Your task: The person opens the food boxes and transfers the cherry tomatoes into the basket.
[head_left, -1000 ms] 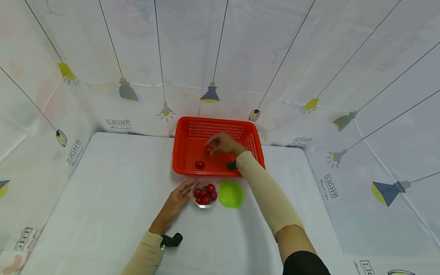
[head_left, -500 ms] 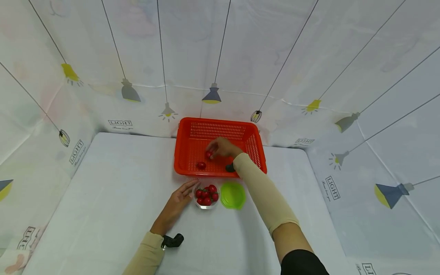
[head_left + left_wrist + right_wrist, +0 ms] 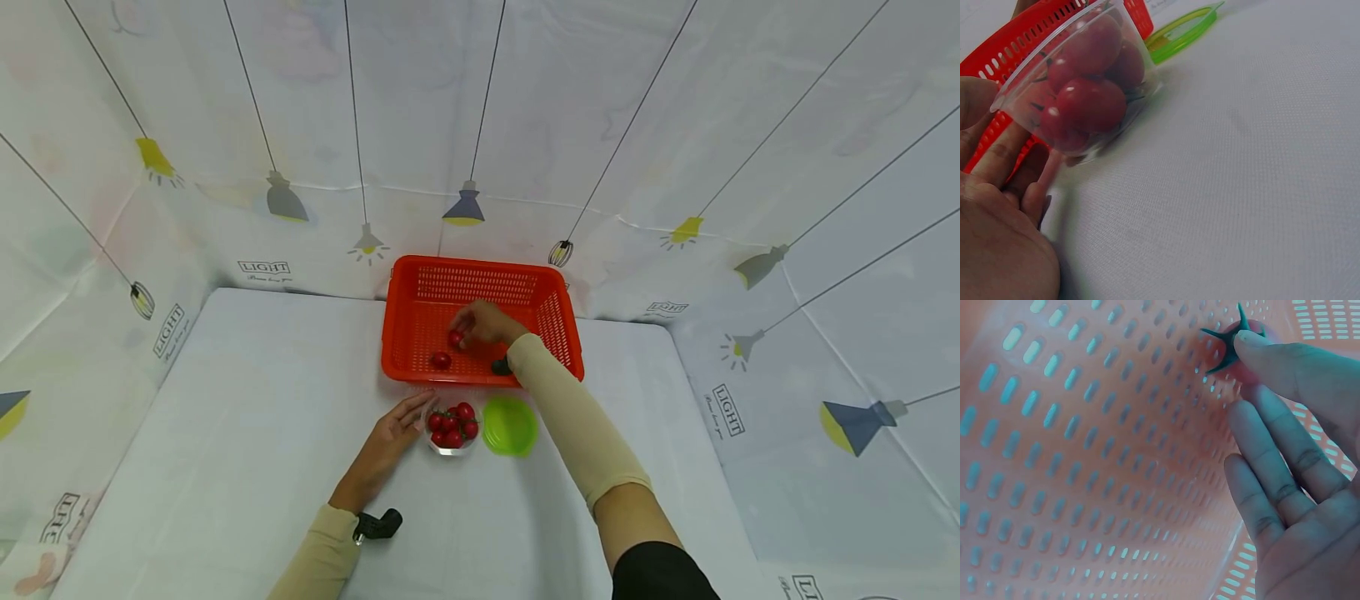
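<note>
My right hand (image 3: 483, 322) is down inside the red basket (image 3: 553, 329), pinching a cherry tomato (image 3: 1235, 353) between thumb and fingertips; its green calyx faces the right wrist camera. Another cherry tomato (image 3: 441, 360) lies on the basket floor near the front side. In front of the basket stands a small clear plastic bowl (image 3: 450, 452) with several cherry tomatoes (image 3: 1092, 105) in it. My left hand (image 3: 386, 437) rests against the bowl's left side, fingers extended along it and thumb near the rim in the left wrist view.
A bright green lid (image 3: 510, 427) lies just right of the bowl. The white table (image 3: 285, 417) meets a patterned sheet wall (image 3: 315, 250) right behind the basket. More sheets close in the left and right sides.
My right hand has lowered slightly toward the near side of the basket, with the cherry tomato still pinched. My left hand stays at the bowl. The head view shifts slightly.
</note>
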Demonstrator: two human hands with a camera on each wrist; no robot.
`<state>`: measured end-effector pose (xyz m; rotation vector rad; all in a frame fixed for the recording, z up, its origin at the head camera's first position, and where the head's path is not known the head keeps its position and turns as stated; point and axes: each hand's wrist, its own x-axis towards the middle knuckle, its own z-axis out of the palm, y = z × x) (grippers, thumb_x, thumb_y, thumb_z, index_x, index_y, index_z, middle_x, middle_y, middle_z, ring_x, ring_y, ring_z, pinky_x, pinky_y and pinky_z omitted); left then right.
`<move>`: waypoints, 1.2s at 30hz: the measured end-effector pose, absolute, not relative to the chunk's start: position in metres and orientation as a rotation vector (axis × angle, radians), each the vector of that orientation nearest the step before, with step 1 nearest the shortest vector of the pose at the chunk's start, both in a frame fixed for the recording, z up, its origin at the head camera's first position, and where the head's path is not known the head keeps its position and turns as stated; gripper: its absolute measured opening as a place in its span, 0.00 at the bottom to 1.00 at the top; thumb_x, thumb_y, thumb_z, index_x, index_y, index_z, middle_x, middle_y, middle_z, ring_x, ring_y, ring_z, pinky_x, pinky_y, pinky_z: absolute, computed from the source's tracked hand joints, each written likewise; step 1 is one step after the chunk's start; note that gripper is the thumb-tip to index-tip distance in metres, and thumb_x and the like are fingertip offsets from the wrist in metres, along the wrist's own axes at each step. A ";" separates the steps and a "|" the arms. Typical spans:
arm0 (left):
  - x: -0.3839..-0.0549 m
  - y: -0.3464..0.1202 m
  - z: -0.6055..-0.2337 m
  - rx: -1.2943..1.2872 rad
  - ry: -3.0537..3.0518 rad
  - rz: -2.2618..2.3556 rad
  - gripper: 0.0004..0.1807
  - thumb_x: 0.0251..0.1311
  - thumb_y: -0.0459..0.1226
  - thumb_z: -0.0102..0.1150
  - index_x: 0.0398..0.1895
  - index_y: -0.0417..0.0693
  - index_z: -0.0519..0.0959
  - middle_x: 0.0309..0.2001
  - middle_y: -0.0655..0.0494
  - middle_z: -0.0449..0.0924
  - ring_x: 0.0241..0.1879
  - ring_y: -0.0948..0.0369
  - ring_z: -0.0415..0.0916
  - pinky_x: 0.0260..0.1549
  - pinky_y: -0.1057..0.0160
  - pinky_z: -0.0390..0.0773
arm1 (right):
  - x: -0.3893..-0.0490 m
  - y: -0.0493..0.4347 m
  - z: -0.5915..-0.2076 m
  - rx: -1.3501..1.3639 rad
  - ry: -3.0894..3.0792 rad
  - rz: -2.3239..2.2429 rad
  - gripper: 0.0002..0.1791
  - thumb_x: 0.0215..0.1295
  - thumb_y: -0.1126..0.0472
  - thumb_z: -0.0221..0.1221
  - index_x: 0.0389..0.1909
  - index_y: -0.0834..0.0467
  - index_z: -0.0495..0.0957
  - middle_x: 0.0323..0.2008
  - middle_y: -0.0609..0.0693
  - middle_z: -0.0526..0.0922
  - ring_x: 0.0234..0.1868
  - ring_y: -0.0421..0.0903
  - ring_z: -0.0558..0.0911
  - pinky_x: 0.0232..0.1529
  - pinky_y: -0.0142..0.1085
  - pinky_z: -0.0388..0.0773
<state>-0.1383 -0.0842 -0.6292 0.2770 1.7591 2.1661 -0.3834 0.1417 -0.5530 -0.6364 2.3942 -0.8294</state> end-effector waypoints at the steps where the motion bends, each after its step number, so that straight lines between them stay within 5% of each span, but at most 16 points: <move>1: -0.138 -0.084 -0.629 0.277 1.760 2.166 0.27 0.84 0.38 0.46 0.83 0.61 0.63 0.82 0.62 0.63 0.86 0.57 0.49 0.71 0.80 0.62 | -0.383 0.142 -0.552 -0.637 2.397 -0.823 0.19 0.63 0.72 0.72 0.56 0.62 0.87 0.52 0.58 0.89 0.54 0.54 0.86 0.59 0.45 0.85; 18: -0.141 -0.084 -0.634 0.245 1.771 2.162 0.28 0.84 0.36 0.47 0.82 0.60 0.63 0.82 0.63 0.64 0.85 0.58 0.52 0.71 0.80 0.62 | -0.374 0.148 -0.505 -0.672 2.564 -0.828 0.18 0.69 0.66 0.69 0.59 0.59 0.86 0.58 0.53 0.88 0.60 0.51 0.85 0.66 0.46 0.82; 36: -0.141 -0.083 -0.634 0.223 1.735 2.182 0.28 0.83 0.35 0.48 0.82 0.60 0.64 0.81 0.62 0.65 0.83 0.56 0.56 0.70 0.79 0.64 | -0.293 0.158 -0.459 -0.752 2.731 -1.170 0.19 0.68 0.60 0.72 0.58 0.50 0.86 0.56 0.49 0.89 0.60 0.50 0.85 0.66 0.50 0.81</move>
